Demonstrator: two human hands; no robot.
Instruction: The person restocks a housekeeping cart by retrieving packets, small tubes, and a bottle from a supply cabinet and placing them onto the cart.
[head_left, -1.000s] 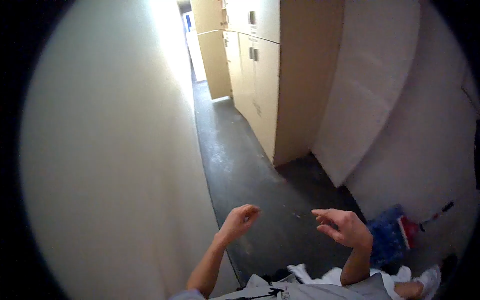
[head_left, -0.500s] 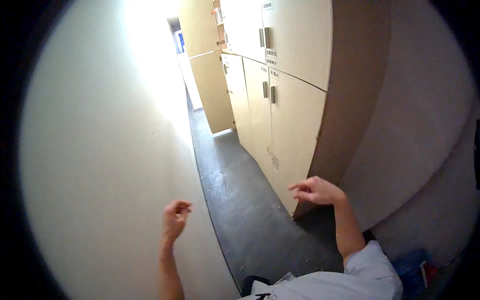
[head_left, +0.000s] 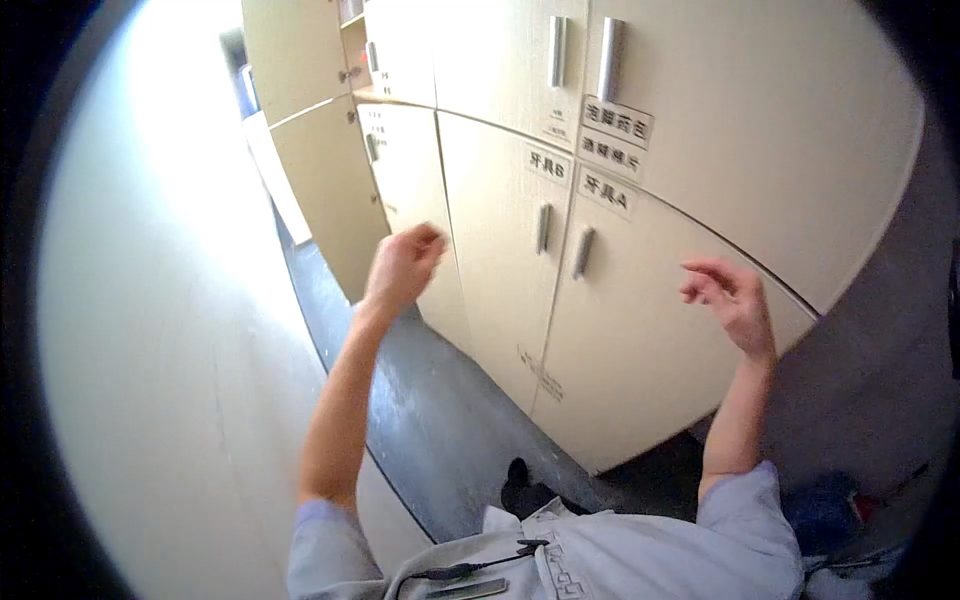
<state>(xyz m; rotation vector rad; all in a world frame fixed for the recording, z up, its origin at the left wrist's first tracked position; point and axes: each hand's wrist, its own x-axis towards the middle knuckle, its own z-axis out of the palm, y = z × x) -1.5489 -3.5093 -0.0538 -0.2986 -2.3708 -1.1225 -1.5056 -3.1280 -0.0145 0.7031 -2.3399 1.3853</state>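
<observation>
My left hand (head_left: 402, 268) is raised in front of the lower cabinet doors, its fingers loosely bent and slightly blurred, with nothing visible in it. To the right, my right hand (head_left: 732, 300) hangs in the air before the lower right door (head_left: 640, 320), fingers bent and apart, holding nothing. Between the hands are two vertical metal handles, one on the door marked B (head_left: 543, 228) and one on the door marked A (head_left: 583, 253). Neither hand touches a handle. All these doors are closed.
Upper doors with metal handles (head_left: 611, 60) and printed labels (head_left: 617, 122) stand above. Farther left, a cabinet door (head_left: 325, 180) hangs open into the passage. A pale wall (head_left: 150, 350) runs along the left, dark floor (head_left: 410, 400) below. A blue item (head_left: 825, 515) lies lower right.
My view has turned right and come closer to the cabinet, so doors and labels look larger. Both hands have risen in view, and the left now reaches in front of the cabinet.
</observation>
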